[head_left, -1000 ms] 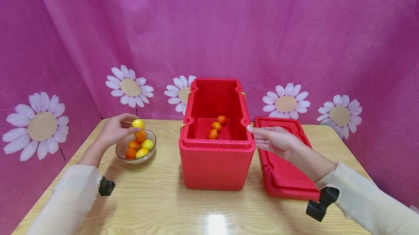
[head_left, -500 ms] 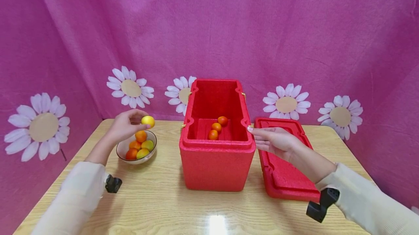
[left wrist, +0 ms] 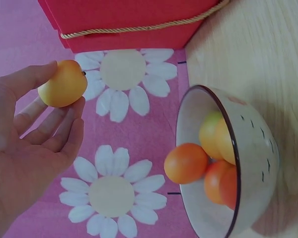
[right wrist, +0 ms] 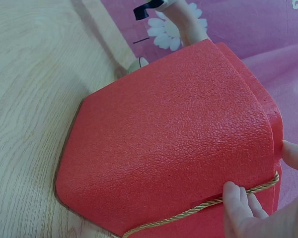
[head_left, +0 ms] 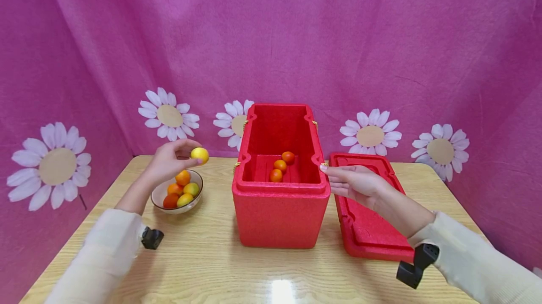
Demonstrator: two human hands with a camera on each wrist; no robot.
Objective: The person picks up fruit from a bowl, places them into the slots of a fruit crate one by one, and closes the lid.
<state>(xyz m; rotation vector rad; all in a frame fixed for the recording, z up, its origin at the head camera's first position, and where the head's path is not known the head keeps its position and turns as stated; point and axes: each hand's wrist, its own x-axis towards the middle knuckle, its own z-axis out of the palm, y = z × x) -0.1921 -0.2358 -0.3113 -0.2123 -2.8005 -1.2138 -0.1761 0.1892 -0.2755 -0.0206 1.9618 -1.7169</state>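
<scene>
Head view: left forearm slanting in from the lower left, wrist raised, left hand (head_left: 170, 160) hanging just above the bowl (left wrist: 253, 148). Thumb and fingers are pinching one yellow fruit (head_left: 199, 155); it is sitting in the air, clear of the bowl and well apart from the box (head_left: 279, 219). Right forearm is coming in from the lower right, palm turned inward; right hand (head_left: 360, 183) is resting on the box's right side, thumb at the rim, fingers lying fairly straight against the outer wall and touching the gold cord (right wrist: 188, 212).

Counts: five fruits (head_left: 183, 178) are lying in the one bowl, three orange to red, two yellow to yellow-green. Three orange-red fruits (head_left: 288, 157) are lying in a slanting row on the box floor. With the pinched one, nine fruits are showing. One red lid (head_left: 381, 228) is lying flat beside the box on the wooden surface (head_left: 211, 266). Five large printed daisies (head_left: 370, 135) are showing on the pink cloth (head_left: 275, 36), one partly behind the box.
</scene>
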